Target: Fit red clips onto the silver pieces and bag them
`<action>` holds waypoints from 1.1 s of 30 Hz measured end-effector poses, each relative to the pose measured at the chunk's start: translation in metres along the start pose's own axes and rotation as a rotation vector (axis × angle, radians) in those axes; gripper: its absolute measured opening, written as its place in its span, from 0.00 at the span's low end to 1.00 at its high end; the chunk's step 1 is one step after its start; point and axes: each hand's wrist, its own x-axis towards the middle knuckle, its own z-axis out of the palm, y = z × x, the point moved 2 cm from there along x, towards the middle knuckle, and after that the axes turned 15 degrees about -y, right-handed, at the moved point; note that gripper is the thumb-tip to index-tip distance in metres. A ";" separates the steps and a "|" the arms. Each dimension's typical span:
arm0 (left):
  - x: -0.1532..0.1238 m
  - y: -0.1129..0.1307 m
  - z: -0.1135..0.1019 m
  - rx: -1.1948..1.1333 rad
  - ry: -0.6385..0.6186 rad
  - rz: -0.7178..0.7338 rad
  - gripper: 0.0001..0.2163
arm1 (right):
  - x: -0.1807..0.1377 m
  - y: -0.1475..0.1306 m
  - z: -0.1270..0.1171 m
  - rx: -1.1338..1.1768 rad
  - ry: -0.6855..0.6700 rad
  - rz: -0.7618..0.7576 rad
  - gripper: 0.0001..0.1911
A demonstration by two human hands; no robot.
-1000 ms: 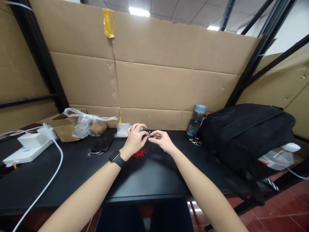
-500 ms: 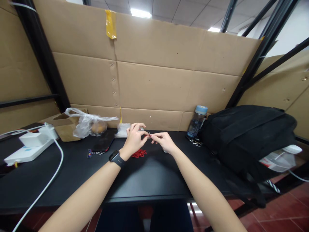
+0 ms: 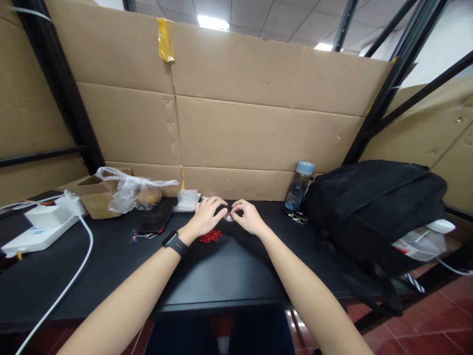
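Both hands rest low on the black table (image 3: 229, 276), close to its back. My left hand (image 3: 207, 215), with a black watch (image 3: 174, 242) on its wrist, lies with fingers stretched forward and fairly flat, the tips next to a small shiny piece (image 3: 228, 217). My right hand (image 3: 248, 217) has its fingers curled, thumb and forefinger pinched at that same piece. What the piece is stays too small to tell. Just under my left hand lies a little heap of red loops (image 3: 210, 236).
A black backpack (image 3: 377, 207) fills the right side, with a blue-capped bottle (image 3: 300, 186) and keys (image 3: 298, 217) beside it. At the left are a phone (image 3: 155, 222), a plastic bag (image 3: 135, 191), a white power strip (image 3: 37, 231) and a cable (image 3: 79, 266). Cardboard (image 3: 258, 128) walls the back.
Both hands have dropped from a raised pinch down to the table top. My left fingers have flattened out. The view has shifted slightly.
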 end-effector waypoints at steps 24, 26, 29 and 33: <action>-0.004 -0.016 0.003 0.072 -0.482 0.048 0.06 | -0.017 0.029 -0.032 -0.219 -0.390 0.312 0.27; -0.004 -0.015 0.004 0.089 -0.460 0.022 0.06 | -0.024 0.034 -0.044 -0.214 -0.486 0.340 0.33; -0.003 -0.014 0.006 0.100 -0.430 -0.045 0.06 | -0.030 0.043 -0.054 -0.179 -0.553 0.378 0.35; -0.003 -0.013 0.011 0.076 -0.426 -0.071 0.05 | -0.032 0.050 -0.053 -0.151 -0.561 0.421 0.31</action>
